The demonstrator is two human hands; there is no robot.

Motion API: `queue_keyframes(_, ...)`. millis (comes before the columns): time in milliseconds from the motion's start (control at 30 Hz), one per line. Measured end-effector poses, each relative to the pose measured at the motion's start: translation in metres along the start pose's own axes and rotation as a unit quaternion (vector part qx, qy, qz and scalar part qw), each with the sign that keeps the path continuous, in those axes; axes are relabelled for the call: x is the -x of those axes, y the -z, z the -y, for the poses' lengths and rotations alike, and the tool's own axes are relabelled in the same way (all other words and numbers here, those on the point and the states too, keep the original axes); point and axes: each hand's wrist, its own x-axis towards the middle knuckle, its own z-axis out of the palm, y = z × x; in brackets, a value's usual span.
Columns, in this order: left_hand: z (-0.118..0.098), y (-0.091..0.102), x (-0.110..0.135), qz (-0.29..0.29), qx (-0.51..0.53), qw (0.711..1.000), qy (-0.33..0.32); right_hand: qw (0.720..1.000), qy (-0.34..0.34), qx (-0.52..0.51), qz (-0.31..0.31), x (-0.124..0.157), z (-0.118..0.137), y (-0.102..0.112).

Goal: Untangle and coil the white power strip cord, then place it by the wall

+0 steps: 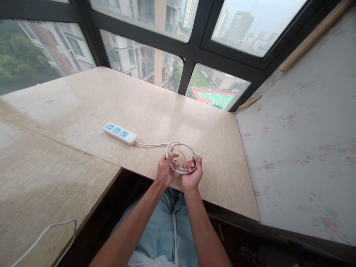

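Note:
A white power strip (pixel 119 134) with blue socket faces lies on the stone-patterned counter. From its right end a white power cord (pixel 151 145) runs to a loose coil of several loops just above the counter's front edge. My left hand (pixel 166 168) grips the left side of the coil, fingers curled around the loops. On the other side, my right hand (pixel 194 173) is closed around the coil's lower right. The cord's plug (pixel 196 155) sits at the upper right of the coil, by my right thumb.
The counter (pixel 83 100) reaches back to dark-framed windows (pixel 191 55). A flower-patterned wall (pixel 303 148) bounds the right side. Another white cable (pixel 46 230) hangs over the counter's edge at lower left. Below the front edge is a dark gap with my legs.

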Motion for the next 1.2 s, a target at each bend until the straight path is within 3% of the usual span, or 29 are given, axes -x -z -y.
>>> queue_keyframes(167,-0.008,0.007,-0.003,-0.012,0.066,0.997,0.030,0.994,-0.087,-0.056,0.025,0.011,-0.006,-0.003)
queue_keyframes(333,-0.022,0.015,-0.002,-0.030,0.046,0.997,0.054,0.978,-0.182,-0.053,0.083,0.016,0.001,0.017)
queue_keyframes(467,-0.029,0.014,-0.003,-0.044,0.029,0.995,0.085,0.984,-0.144,0.028,0.099,0.010,0.006,0.027)
queue_keyframes(633,-0.044,0.017,-0.007,-0.054,0.023,0.991,0.117,0.979,-0.068,0.118,0.154,0.002,0.007,0.022)
queue_keyframes(867,-0.059,0.026,-0.013,-0.029,-0.007,0.981,0.191,0.964,-0.123,0.170,0.161,-0.011,0.017,0.014)
queue_keyframes(967,-0.059,0.029,-0.014,-0.028,-0.005,0.978,0.205,0.936,-0.102,0.264,0.209,-0.019,0.014,0.010)
queue_keyframes(1033,-0.059,0.031,-0.015,-0.032,-0.007,0.977,0.211,0.907,-0.046,0.353,0.226,-0.024,0.009,0.005)
queue_keyframes(1100,-0.061,0.032,-0.015,-0.032,-0.009,0.975,0.218,0.865,0.025,0.445,0.231,-0.030,0.004,-0.002)
queue_keyframes(1200,-0.065,0.034,-0.017,-0.020,-0.016,0.972,0.235,0.778,0.101,0.572,0.240,-0.037,0.000,-0.016)
